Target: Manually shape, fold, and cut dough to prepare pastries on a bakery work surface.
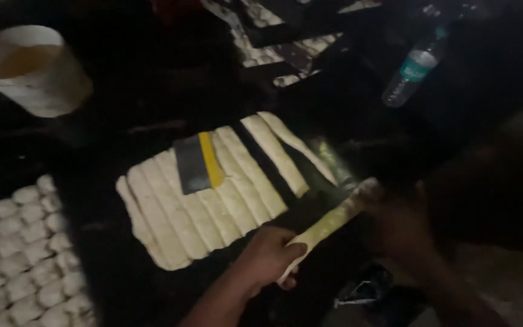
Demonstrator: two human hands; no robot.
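Near the lower middle of the dark worktop [122, 91], I see my left hand [269, 254] with its fingers closed around the near end of a long dough strip [328, 223], which slants up and to the right, lifted clear of the rest. My right hand [398, 227] sits at the far end of that strip; in the gloom I cannot tell whether those fingers grip it or only touch it. I judge the step in hand to be drawing one strip out between two hands, and the next move calls for even tension so the soft dough does not tear or thin at the middle.

Just beyond lies a sheet of pale dough [207, 200] scored into parallel strips, matte and floury. A flat scraper [198, 162], grey blade with a yellow band, rests on top of it. At lower left, small square dough pieces [22, 248] sit in close rows. A white bucket [31, 69] holding yellowish liquid stands at upper left, and a clear plastic bottle [411, 71] lies well apart at upper right.
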